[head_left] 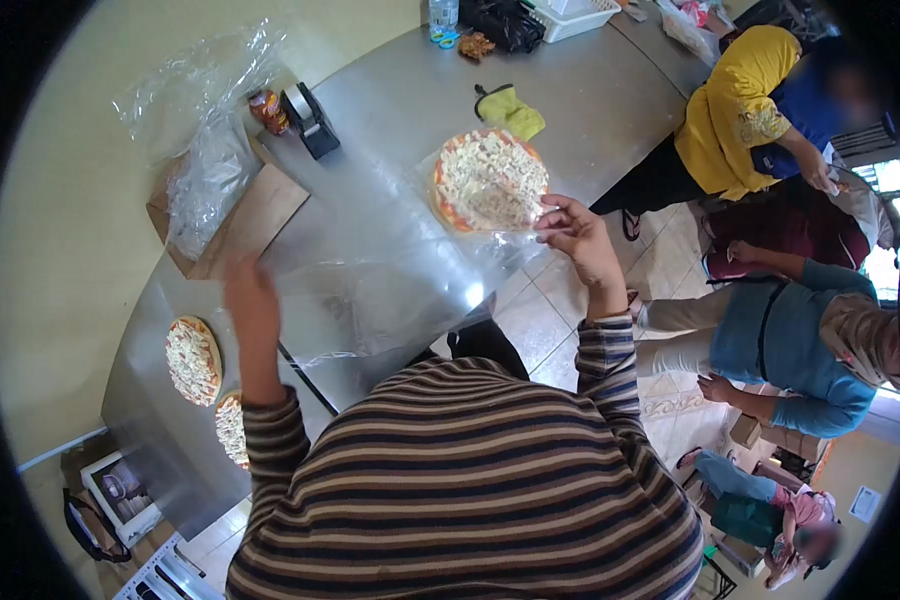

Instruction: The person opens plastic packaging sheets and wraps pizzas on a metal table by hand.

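Observation:
A round pizza with white shredded topping and a red rim lies on the metal table, with clear plastic around its near edge. My right hand is at the pizza's right near side, thumb and fingers pinched on the edge of that plastic. Smeared by motion, my left hand is just below a cardboard box of clear plastic bags; its fingers cannot be made out. A sheet of clear film stretches over the table between my hands.
Two more pizzas, one whole and one partly hidden, lie left. A tape dispenser stands by the box. A yellow-green cloth lies beyond the pizza. A person in a yellow top stands at the table's right; others are farther right.

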A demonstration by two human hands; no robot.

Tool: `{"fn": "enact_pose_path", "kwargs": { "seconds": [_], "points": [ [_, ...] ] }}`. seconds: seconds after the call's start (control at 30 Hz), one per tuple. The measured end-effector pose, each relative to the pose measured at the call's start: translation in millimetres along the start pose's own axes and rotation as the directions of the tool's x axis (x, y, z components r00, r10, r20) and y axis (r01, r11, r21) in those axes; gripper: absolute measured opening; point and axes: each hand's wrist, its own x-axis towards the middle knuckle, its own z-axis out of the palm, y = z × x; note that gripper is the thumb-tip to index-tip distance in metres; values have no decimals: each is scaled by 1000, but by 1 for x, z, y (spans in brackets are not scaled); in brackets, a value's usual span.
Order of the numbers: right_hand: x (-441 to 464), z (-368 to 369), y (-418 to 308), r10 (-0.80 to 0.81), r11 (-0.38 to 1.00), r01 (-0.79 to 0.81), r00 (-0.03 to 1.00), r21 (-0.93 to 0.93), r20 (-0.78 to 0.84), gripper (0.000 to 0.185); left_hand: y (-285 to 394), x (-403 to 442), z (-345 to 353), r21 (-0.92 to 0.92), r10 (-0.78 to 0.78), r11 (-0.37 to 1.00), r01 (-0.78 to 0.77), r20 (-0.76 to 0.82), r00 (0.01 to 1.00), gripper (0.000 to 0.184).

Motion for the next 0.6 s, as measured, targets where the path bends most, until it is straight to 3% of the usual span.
{"fn": "enact_pose_path", "kwargs": {
  "seconds": [0.03, 0.1, 0.17, 0.23, 0.33, 0.4, 0.47, 0.6],
  "points": [
    [11, 3, -8, -14, 1000, 13, 1000, 14, 14, 46, 25, 18, 9, -181, 213, 958, -221, -63, 975, 34],
    [30, 10, -23, -40, 998, 39, 998, 43, 43, 42, 118, 51, -1, -430, 441, 798, -422, -60, 895, 45],
    [45, 17, -35, -67, 998, 65, 994, 20, 85, 39, 191, 76, -9, -523, 622, 668, -530, 1, 783, 53],
    [57, 18, -38, -88, 996, 88, 991, 3, 106, 38, 232, 89, 13, -556, 673, 582, -593, -80, 736, 43],
    [63, 7, -43, -64, 998, 59, 981, 30, 181, 36, 253, 100, 43, -793, 577, 571, -214, 202, 792, 25],
    [59, -4, -48, -49, 995, 22, 962, 102, 269, 33, 259, 105, 55, -840, 472, 530, -114, 180, 863, 19],
    [56, -18, -39, -11, 989, -28, 967, 148, 255, 30, 263, 112, 63, -881, 386, 472, 22, 229, 894, 22],
    [55, -33, -23, 22, 957, -76, 982, 282, 190, 23, 269, 120, 74, -786, 393, 602, -137, 143, 908, 21]
  ]
}}
